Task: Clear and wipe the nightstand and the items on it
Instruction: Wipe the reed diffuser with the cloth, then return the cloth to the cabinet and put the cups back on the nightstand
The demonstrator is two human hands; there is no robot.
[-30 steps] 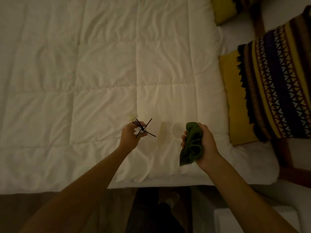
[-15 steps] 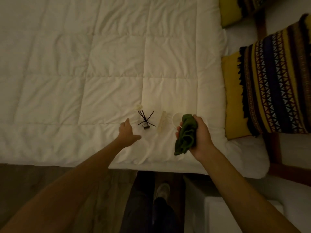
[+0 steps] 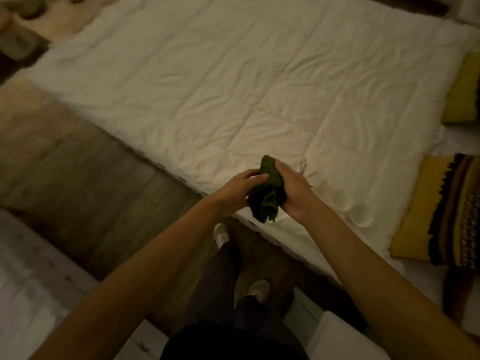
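Both the left hand and right hand grip the crumpled dark-green cloth above the white quilted bed's near edge; loosening could drop it.

The white duvet lies wide and bare beyond the hands. Pale round items and striped cushions crowd its right edge.

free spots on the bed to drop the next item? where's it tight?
Most of the white comforter is bare, from its floor-side edge across to the far edge. It is crowded near the yellow patterned pillows, where pale round items lie beside both hands gripping the green cloth.
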